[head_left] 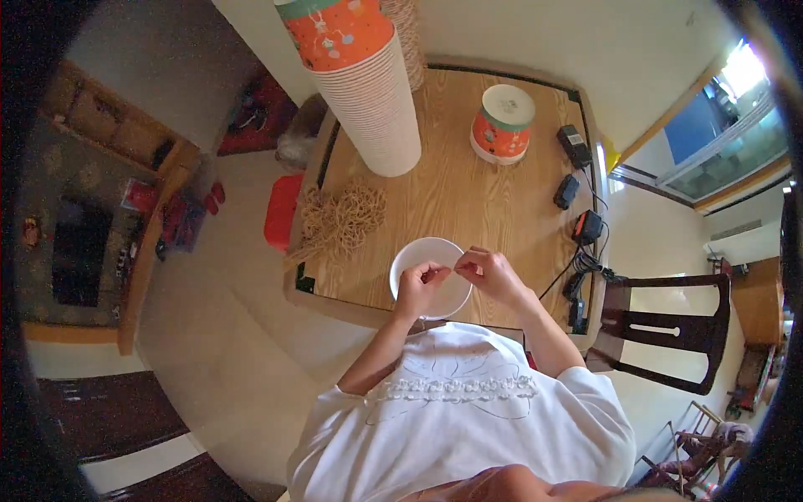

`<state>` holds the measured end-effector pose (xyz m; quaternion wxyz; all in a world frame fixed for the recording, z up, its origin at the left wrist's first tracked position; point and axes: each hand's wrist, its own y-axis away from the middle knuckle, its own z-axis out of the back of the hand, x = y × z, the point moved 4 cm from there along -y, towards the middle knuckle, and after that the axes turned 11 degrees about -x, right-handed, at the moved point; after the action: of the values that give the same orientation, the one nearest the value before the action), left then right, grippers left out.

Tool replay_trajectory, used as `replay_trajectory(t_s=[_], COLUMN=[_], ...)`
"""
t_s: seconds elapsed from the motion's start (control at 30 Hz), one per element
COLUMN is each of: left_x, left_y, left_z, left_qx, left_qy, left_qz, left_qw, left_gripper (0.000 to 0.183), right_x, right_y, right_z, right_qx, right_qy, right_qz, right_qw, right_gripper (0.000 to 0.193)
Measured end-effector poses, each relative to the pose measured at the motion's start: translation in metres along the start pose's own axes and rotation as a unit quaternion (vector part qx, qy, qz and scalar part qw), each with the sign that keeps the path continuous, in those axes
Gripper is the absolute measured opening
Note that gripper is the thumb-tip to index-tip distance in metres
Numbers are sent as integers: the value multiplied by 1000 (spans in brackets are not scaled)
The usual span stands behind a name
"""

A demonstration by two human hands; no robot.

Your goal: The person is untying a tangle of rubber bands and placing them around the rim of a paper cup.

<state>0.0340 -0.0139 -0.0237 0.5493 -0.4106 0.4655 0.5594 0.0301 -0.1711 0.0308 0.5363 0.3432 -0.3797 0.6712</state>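
Head view: one white tub (452,294), open end up, on a wooden table (443,188); left hand (421,289) and right hand (489,272) over the tub's opening, fingertips of each pinched, anything gripped too small to tell. Beyond the tub, to its left: one heap of tan cord (343,222), then one tall nested tub stack (368,109); beyond it, to its right: one inverted orange-and-green tub (502,134).

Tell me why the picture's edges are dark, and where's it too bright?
In the head view, the fisheye lens leaves dark corners; same head view, a window glares white at upper right; there too, the white container looks fairly clear, the dim left side grainy.
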Motion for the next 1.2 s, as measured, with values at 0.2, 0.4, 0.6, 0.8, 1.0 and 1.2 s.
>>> replay_trajectory(t_s=[0.2, 0.4, 0.6, 0.8, 1.0, 1.2], left_x=[-6, -4, 1, 38, 52, 48], left_y=[-3, -7, -11, -27, -41, -41], left_z=[0, -3, -10, -13, -12, -10], left_qx=[23, 22, -8, -87, -133, -164], left_qy=[-4, 57, 57, 34, -65, -90], left_qz=[-61, -4, -31, 11, -2, -42], left_qw=[998, 998, 998, 996, 989, 981], left_gripper=[11, 8, 9, 8, 10, 8], right_x=[-8, -21, -37, -54, -93, -105], right_y=[-1, -2, -5, -22, -48, -52], right_z=[-3, -12, -26, -30, -35, -42], right_qx=[-4, -24, -48, -71, -143, -88], right_qy=[-6, 12, 67, 82, 41, 26], right_qz=[8, -5, -34, -85, -8, -60], right_qw=[1000, 1000, 996, 990, 989, 994], right_gripper=[9, 14, 22, 24, 17, 15])
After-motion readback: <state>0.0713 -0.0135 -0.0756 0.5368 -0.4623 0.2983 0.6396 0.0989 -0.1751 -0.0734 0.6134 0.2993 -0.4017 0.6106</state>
